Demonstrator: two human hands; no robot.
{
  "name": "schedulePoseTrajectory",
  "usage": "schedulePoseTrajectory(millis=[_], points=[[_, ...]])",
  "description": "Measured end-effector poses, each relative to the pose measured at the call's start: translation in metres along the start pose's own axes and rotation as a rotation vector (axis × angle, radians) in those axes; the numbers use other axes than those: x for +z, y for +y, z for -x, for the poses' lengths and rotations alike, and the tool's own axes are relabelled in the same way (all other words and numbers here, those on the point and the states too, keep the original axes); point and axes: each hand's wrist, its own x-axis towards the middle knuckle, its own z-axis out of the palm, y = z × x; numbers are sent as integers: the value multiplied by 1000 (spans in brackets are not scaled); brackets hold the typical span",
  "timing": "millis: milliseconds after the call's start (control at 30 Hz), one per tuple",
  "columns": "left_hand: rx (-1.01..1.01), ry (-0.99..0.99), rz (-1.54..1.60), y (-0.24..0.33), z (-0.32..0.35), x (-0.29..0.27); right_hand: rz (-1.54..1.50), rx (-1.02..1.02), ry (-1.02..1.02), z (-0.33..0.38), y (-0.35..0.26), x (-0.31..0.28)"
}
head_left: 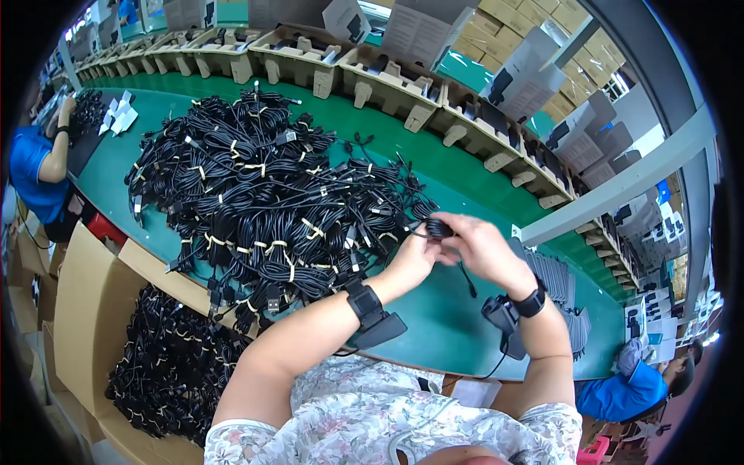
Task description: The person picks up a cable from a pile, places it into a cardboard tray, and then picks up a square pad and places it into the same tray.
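Observation:
Both hands meet over the green table, just right of a big heap of black USB cables (263,186) bundled with pale ties. Between them is a coiled black cable (439,228), one loose end hanging down with a dark plug. My right hand (484,246) grips the coil from above with bent fingers. My left hand (415,260) pinches the coil's left side, its fingertips partly hidden. Each wrist wears a black strap with a small dark device on it.
Below left, an open cardboard box (85,310) holds more bundled cables. Moulded pulp trays (387,81) with dark items line the far edge. A pale metal post (620,178) slants at the right, near stacked grey pieces (546,275). People in blue work at far left and lower right.

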Motion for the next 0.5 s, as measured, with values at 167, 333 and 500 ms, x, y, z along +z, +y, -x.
schedulePoseTrajectory(millis=[167,333,500], points=[[174,109,-699,0,1,6,306,54,391,-54,56,-44],[244,115,-799,5,2,7,662,150,513,-127,135,-82],[189,118,-823,9,3,7,1012,207,353,-181,185,-89]])
